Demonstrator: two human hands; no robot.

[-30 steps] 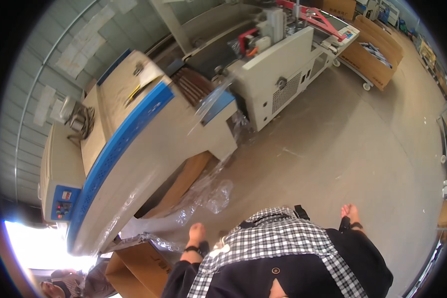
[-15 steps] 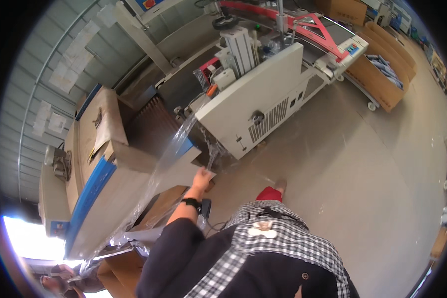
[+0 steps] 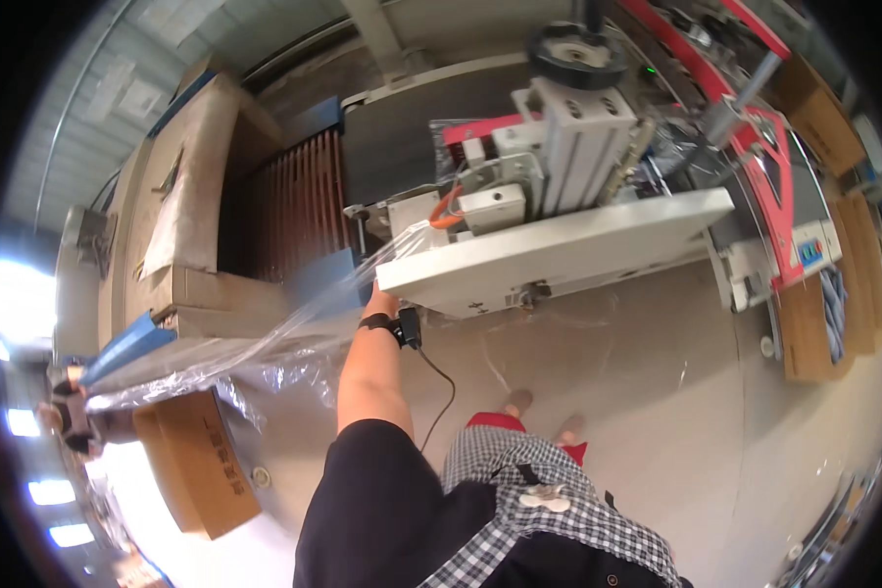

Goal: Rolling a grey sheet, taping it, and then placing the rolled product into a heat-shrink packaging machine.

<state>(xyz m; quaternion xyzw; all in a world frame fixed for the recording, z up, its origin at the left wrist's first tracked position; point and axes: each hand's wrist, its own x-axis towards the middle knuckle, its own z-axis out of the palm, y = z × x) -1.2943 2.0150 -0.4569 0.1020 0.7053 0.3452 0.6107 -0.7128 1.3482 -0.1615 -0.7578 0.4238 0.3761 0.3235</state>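
Observation:
My left hand point(image 3: 383, 300) reaches up to the near left corner of a pale sealing machine point(image 3: 559, 250). Only the back part of the hand shows; the fingers are hidden behind the machine's edge. A black band with a small box and cable point(image 3: 408, 328) is on that wrist. Clear plastic film point(image 3: 294, 328) stretches from the machine's left end past my hand, down to the lower left. Whether my fingers touch the film cannot be seen. My right hand is out of view.
Left of the machine stands a tan heat tunnel point(image 3: 181, 294) with a rusty brown roller bed point(image 3: 299, 211). A cardboard box point(image 3: 196, 465) is at the lower left, near another person point(image 3: 73, 412). On the right are a red frame point(image 3: 774, 196) and an open carton point(image 3: 813, 333) holding bluish items.
I have moved closer to the machine, which fills more of the view. My left hand has gone from beside the hanging film to the machine's corner, where its fingers are now hidden.

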